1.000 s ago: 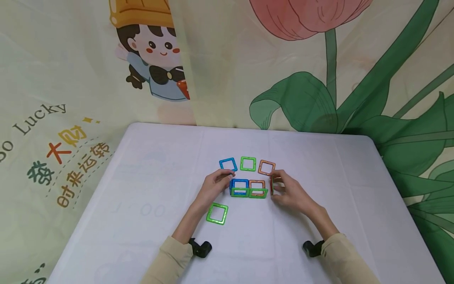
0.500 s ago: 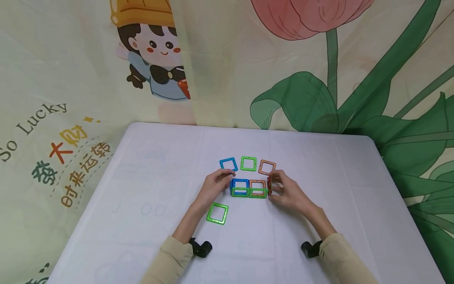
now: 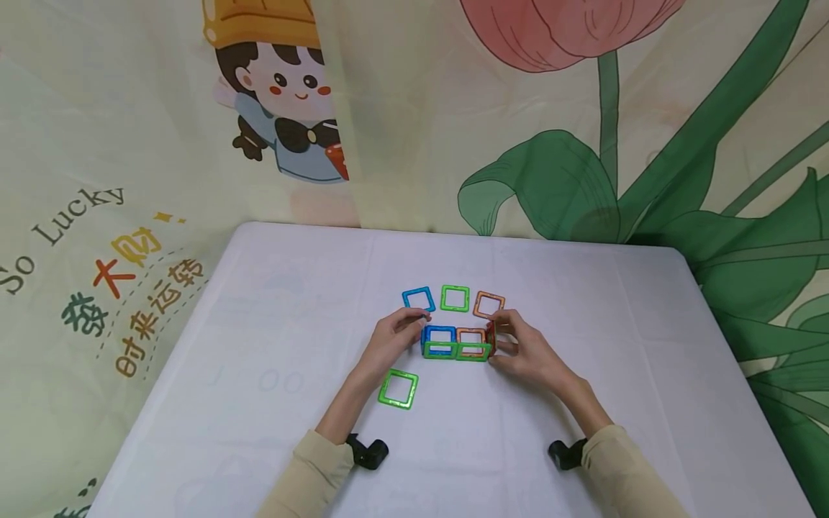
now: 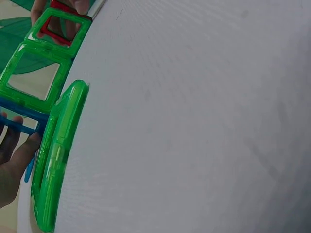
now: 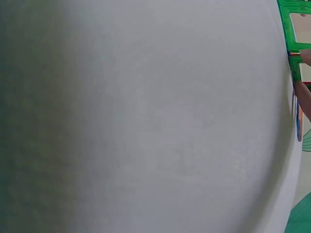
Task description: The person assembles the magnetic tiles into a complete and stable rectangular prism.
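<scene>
A low row of upright square frames stands mid-table: two green squares (image 3: 440, 350) in front, a blue square (image 3: 440, 330) and an orange square (image 3: 470, 332) behind. At its left end, my left hand (image 3: 392, 341) holds a blue side square (image 4: 19, 127) between thumb and fingers. My right hand (image 3: 527, 348) pinches a red square (image 3: 492, 338) upright against the right end of the row. In the left wrist view the red square (image 4: 57, 33) shows through the far green frame (image 4: 80, 38).
Behind the row lie a blue square (image 3: 418, 298), a green square (image 3: 455, 298) and an orange square (image 3: 488, 303). Another green square (image 3: 398, 389) lies flat near my left forearm. The white table (image 3: 291, 288) ends at a printed backdrop.
My right hand has moved slightly left with the red square, which has gone from standing apart to meeting the row's right end. My left hand has stayed in place.
</scene>
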The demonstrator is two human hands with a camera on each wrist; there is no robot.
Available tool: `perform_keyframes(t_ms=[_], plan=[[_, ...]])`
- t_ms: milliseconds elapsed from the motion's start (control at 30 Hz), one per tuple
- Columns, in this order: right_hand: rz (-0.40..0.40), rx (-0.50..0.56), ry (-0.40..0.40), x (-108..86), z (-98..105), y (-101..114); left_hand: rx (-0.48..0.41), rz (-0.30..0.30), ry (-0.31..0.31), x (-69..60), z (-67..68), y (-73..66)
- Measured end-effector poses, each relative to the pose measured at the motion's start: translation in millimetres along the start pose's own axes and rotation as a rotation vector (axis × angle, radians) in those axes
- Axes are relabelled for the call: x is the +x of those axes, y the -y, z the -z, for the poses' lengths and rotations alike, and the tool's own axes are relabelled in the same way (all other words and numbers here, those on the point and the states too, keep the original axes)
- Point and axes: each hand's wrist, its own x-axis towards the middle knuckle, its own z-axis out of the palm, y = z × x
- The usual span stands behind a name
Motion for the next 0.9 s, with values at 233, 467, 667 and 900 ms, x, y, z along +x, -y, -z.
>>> perform_keyframes(t_ms=[233, 467, 667, 900], plan=[[0.01, -0.022, 0.003, 0.2, -1, 2, -0.008, -0.006, 0.001, -2.3, 0.9, -0.8], [-0.008, -0.039, 0.013, 0.3, -2, 5, 0.03, -0.02, -0.019, -3.4, 0.6, -1.5], [-0.031, -0.035, 0.049, 0.7, -3, 4, 0.046, -0.013, -0.025, -3.9, 2.0, -0.7], [-0.071, -0.061, 0.058, 2.5, -4, 2, 0.017, 0.033, -0.082, -17.2, 2.0, -5.3]])
